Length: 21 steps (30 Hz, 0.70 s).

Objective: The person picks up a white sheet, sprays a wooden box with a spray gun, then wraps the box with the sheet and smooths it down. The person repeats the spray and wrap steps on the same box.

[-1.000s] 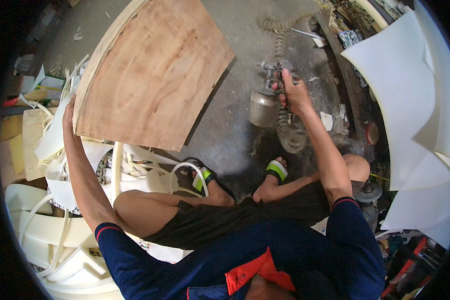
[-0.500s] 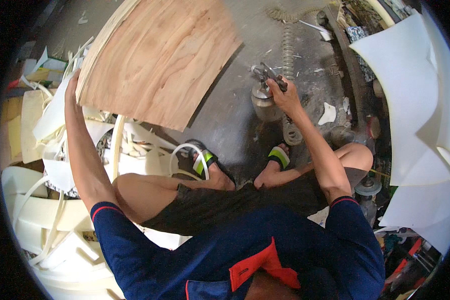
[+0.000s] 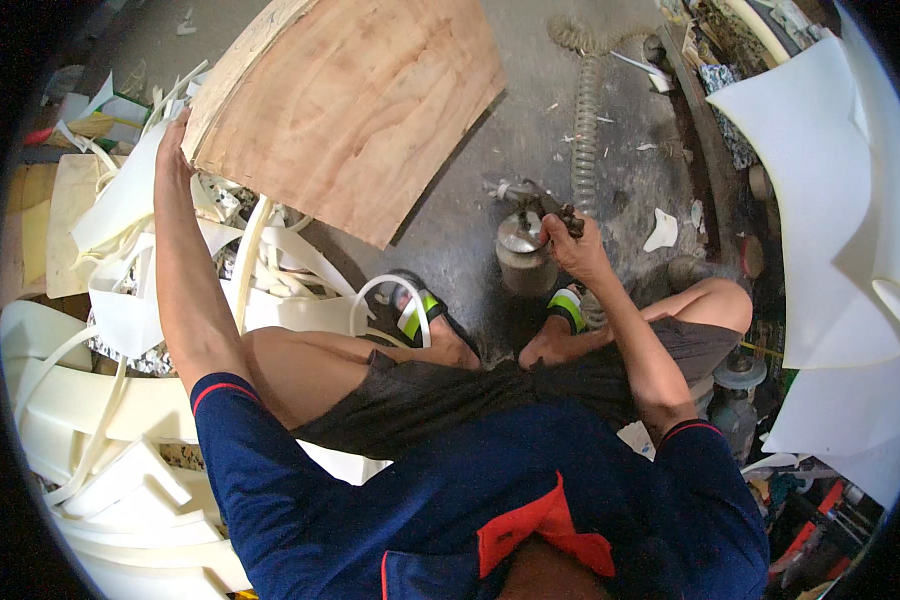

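Note:
My left hand (image 3: pixel 174 142) is closed on the near-left edge of a curved, thick-edged plywood panel (image 3: pixel 345 105), which is held at the upper left over the pale scraps. My right hand (image 3: pixel 577 250) grips the handle of a metal spray gun (image 3: pixel 526 262) with a round cup beneath, held low above the grey floor between the panel and my feet. The gun's nozzle points left toward the panel. A clear coiled hose (image 3: pixel 585 140) lies behind the gun.
Cream foam sheets and strips (image 3: pixel 100 400) are heaped at my left beside flat boards (image 3: pixel 30 230). Large white sheets (image 3: pixel 800 200) stand along the right. A lidded metal container (image 3: pixel 738 375) is by my right knee. My sandalled feet (image 3: pixel 420 320) rest on the floor (image 3: pixel 445 200).
The panel and my left hand have moved farther forward and to the right. My right hand has lowered the spray gun toward my feet, and its grip has turned slightly.

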### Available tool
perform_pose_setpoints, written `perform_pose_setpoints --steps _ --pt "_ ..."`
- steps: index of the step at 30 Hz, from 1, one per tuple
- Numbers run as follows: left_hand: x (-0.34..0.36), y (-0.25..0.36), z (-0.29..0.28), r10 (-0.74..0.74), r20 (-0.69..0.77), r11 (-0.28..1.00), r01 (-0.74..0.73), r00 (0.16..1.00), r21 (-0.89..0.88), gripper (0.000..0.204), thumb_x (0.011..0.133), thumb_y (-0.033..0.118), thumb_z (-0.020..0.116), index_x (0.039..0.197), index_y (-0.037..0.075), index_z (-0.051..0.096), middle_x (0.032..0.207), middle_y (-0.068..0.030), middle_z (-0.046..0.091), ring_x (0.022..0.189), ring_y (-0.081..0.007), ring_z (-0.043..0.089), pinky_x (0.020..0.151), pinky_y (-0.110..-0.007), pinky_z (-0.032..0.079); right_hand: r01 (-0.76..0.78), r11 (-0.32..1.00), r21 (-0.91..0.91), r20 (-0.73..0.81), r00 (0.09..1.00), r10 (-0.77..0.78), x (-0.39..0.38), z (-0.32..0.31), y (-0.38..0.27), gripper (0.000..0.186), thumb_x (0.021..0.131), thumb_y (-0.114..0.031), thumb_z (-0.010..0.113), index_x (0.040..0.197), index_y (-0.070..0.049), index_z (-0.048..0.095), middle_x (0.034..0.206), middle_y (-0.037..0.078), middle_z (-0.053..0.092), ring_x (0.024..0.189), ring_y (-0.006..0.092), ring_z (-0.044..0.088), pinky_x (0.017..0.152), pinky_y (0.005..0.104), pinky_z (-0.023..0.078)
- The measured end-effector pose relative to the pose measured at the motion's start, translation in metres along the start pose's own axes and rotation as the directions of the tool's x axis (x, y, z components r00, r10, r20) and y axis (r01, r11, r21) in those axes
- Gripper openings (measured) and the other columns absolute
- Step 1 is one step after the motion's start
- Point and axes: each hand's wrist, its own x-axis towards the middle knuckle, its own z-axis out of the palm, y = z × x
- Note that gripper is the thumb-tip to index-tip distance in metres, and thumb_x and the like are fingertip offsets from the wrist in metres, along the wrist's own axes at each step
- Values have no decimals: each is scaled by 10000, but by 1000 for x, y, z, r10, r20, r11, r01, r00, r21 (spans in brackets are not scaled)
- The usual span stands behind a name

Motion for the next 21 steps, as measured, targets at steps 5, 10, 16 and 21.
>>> perform_pose_setpoints --steps 5,10,16,21 --pt "-1 -4 2 -11 8 995 12 1000 -97 482 1000 374 469 1281 -9 549 1179 -187 657 984 -330 672 845 -483 550 140 987 -81 -272 950 -157 17 0 -26 433 957 -452 597 843 -35 595 648 32 565 621 127 535 591 303 451" --pt "-14 -4 12 40 -25 997 -42 999 -68 496 997 379 477 1294 -17 522 1186 -201 645 998 -362 662 842 -524 544 297 954 -39 -161 940 -300 24 -9 -57 405 969 -412 573 804 -43 609 616 4 528 574 108 506 537 284 413" --pt "-55 6 40 39 -169 997 -50 985 -61 475 961 349 519 1275 -7 507 1181 -212 630 1012 -380 648 811 -586 526 184 979 84 53 981 -188 18 -20 -90 416 969 -394 550 761 -40 618 573 -22 512 469 76 475 438 254 352" --pt "-39 1 21 25 -77 995 -33 997 -98 531 914 335 601 1297 -5 464 1144 -227 625 969 -411 646 763 -643 513 207 978 16 -227 954 -198 27 -23 -113 393 974 -368 565 777 -31 616 606 -5 558 494 76 496 456 251 366"
